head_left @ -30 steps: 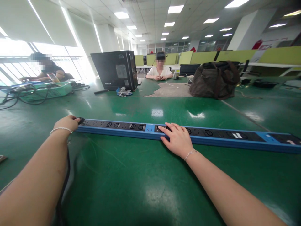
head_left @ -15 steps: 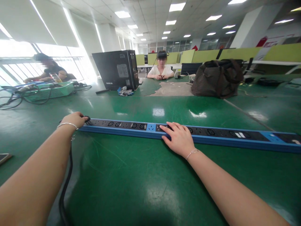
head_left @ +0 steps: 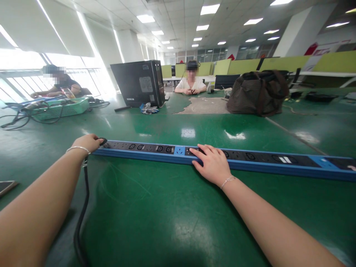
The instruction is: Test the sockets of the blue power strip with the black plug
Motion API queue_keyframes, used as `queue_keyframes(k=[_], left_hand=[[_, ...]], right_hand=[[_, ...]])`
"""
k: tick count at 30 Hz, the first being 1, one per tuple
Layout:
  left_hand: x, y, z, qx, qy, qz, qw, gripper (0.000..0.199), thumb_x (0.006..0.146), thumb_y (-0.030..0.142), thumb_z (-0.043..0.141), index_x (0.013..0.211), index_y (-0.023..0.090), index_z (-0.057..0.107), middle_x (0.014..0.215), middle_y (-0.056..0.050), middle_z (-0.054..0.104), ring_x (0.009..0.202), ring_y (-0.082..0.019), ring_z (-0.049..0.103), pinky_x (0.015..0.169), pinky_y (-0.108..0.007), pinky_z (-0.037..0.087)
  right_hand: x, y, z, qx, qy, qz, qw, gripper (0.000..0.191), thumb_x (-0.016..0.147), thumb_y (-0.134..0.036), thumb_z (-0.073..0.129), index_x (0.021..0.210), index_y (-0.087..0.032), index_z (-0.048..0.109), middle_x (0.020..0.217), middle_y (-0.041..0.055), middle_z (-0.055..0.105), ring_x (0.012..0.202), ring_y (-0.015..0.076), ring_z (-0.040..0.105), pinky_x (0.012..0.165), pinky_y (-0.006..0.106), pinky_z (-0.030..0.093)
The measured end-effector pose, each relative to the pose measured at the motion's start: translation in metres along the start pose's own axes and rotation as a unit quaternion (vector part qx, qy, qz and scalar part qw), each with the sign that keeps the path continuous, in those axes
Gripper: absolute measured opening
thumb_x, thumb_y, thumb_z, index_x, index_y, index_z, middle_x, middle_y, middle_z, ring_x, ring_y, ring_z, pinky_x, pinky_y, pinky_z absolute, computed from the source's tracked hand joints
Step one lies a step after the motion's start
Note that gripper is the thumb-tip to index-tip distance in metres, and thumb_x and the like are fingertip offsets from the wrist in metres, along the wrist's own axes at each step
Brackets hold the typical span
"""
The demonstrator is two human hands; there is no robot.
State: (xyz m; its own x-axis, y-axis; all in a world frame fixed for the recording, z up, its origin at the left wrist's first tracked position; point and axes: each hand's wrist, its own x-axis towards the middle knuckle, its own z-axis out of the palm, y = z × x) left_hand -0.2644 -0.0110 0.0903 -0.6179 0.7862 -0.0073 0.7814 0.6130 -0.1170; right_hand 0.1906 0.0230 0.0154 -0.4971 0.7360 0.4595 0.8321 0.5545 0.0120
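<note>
A long blue power strip point(head_left: 155, 157) with a row of black sockets and a blue socket lies across the green table. My left hand point(head_left: 86, 144) is closed round a black plug point(head_left: 103, 141) at the strip's left end; the fingers partly hide the plug. From under that wrist a black cable point(head_left: 82, 215) hangs down toward the bottom edge. My right hand point(head_left: 213, 163) rests on the middle of the strip, fingers spread over the sockets and thumb at the near side, holding nothing.
Behind stand a black computer case point(head_left: 136, 83), blue-grey gloves point(head_left: 149, 108), a brown bag point(head_left: 254, 94) and a green basket point(head_left: 62, 109) with cables. A phone-like object point(head_left: 7, 187) lies far left. Two people point(head_left: 191, 83) point(head_left: 59, 83) sit beyond the table.
My left wrist has shifted slightly, and the black cable below it has swung a little to the right. My right hand stays on the strip.
</note>
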Motion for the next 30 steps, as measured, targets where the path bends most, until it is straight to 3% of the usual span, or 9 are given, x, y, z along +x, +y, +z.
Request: queue_keyframes(k=[12, 18, 24, 30], left_hand=[[0.002, 0.010, 0.005, 0.028, 0.002, 0.032, 0.999, 0.050, 0.078, 0.045, 0.042, 0.107, 0.007, 0.059, 0.111, -0.023, 0.062, 0.096, -0.030, 0.059, 0.076, -0.034, 0.044], [0.002, 0.009, 0.006, 0.011, -0.003, 0.034, 0.999, 0.049, 0.078, 0.046, 0.040, 0.106, 0.009, 0.057, 0.114, -0.021, 0.061, 0.096, -0.028, 0.059, 0.075, -0.033, 0.043], [-0.005, 0.010, 0.012, -0.024, -0.015, 0.009, 1.000, 0.050, 0.082, 0.046, 0.034, 0.112, 0.010, 0.049, 0.099, -0.018, 0.067, 0.090, -0.027, 0.061, 0.070, -0.033, 0.043], [-0.010, 0.012, 0.018, -0.051, -0.002, 0.009, 0.999, 0.049, 0.084, 0.041, 0.031, 0.114, 0.004, 0.042, 0.110, -0.030, 0.059, 0.097, -0.035, 0.060, 0.074, -0.039, 0.042]], right_hand=[[0.001, 0.000, 0.000, 0.000, 0.001, -0.003, 1.000, 0.041, 0.084, -0.043, 0.046, 0.124, -0.035, 0.053, 0.131, 0.0028, 0.051, 0.117, 0.0250, 0.042, 0.093, 0.042, 0.030], [0.000, 0.000, 0.001, -0.002, 0.004, -0.005, 1.000, 0.041, 0.085, -0.043, 0.045, 0.124, -0.035, 0.053, 0.131, 0.0029, 0.051, 0.117, 0.0249, 0.043, 0.093, 0.041, 0.031], [0.000, 0.001, 0.001, -0.001, 0.003, -0.009, 1.000, 0.041, 0.085, -0.043, 0.045, 0.125, -0.035, 0.053, 0.132, 0.0033, 0.051, 0.118, 0.0255, 0.043, 0.094, 0.042, 0.030], [0.000, 0.001, 0.001, 0.004, 0.002, -0.010, 1.000, 0.041, 0.086, -0.043, 0.045, 0.125, -0.035, 0.053, 0.132, 0.0031, 0.051, 0.118, 0.0254, 0.042, 0.094, 0.041, 0.030]])
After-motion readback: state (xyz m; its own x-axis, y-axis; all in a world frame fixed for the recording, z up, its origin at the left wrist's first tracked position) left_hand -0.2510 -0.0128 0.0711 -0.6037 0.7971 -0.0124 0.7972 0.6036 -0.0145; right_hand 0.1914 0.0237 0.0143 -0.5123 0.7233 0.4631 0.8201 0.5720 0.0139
